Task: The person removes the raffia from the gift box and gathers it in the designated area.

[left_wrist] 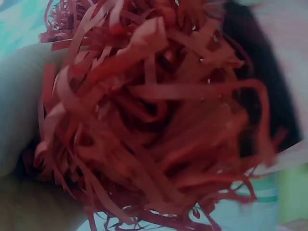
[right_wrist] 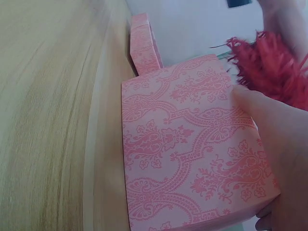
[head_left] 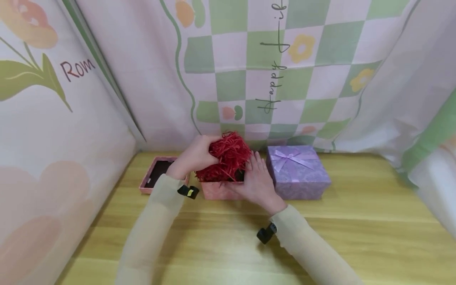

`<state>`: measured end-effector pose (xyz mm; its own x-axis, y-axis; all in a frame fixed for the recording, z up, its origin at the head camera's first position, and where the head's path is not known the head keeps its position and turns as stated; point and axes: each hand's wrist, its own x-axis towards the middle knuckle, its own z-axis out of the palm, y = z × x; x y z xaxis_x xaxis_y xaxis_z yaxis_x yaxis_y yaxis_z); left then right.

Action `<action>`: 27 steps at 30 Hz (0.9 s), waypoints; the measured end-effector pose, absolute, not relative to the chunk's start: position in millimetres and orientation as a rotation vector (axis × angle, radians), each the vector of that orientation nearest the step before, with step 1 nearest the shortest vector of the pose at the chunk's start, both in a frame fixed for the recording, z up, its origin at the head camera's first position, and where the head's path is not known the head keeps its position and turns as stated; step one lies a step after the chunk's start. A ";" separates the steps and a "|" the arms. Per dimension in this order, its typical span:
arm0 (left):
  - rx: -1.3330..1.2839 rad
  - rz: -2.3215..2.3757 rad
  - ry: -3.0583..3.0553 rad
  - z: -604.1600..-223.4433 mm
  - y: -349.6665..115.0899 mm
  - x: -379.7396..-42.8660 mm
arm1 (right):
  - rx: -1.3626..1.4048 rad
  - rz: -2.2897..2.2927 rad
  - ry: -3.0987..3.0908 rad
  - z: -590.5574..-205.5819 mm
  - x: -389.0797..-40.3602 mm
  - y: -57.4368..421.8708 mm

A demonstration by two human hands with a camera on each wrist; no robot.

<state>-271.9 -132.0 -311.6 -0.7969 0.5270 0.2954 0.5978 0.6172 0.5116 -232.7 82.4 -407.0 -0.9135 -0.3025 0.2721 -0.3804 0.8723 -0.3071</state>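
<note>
A patterned pink box [head_left: 219,190] stands on the table, its top uncovered. My left hand [head_left: 197,152] grips a large tangle of red shredded paper [head_left: 233,152] over the box; the same strands [left_wrist: 144,125] fill the left wrist view. Some shreds lie at the box's rim, and its inside is mostly hidden. My right hand [head_left: 258,180] rests against the box's right front corner, fingers straight along the right side. Its thumb lies at the front wall's upper edge, as the right wrist view shows beside the box front [right_wrist: 187,144].
A pink lid [head_left: 145,186] with a dark inside lies to the left of the box. On the right stands a closed purple gift box [head_left: 303,190] with a ribbon bow. Printed cloth [head_left: 229,51] hangs behind the wooden table [head_left: 228,245] and along its left side.
</note>
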 end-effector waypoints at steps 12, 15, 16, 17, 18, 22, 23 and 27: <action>-1.152 -0.810 -2.612 -294.3 -144.1 -211.3 | 0.720 0.410 -2.704 -411.6 -229.9 89.4; -1.213 -0.817 -2.661 -303.3 -143.4 -195.1 | 0.736 0.387 -2.659 -412.8 -229.1 91.7; -1.225 -0.818 -2.689 -307.5 -143.4 -190.1 | 0.712 0.384 -2.660 -412.2 -229.1 91.0; -1.239 -0.828 -2.712 -312.0 -143.4 -185.3 | 0.675 0.396 -2.685 -411.1 -228.9 89.6; -1.250 -0.847 -2.737 -316.9 -143.6 -180.5 | 0.642 0.418 -2.706 -410.5 -229.3 88.3; -1.262 -0.881 -2.855 -343.4 -145.8 -167.6 | 0.497 0.440 -2.842 -407.8 -231.4 82.2; -1.260 -0.881 -2.887 -350.9 -146.7 -165.5 | 0.478 0.456 -2.867 -407.9 -232.0 81.7; -1.244 -0.861 -2.972 -379.3 -148.7 -162.8 | 0.454 0.481 -2.869 -407.5 -233.3 81.2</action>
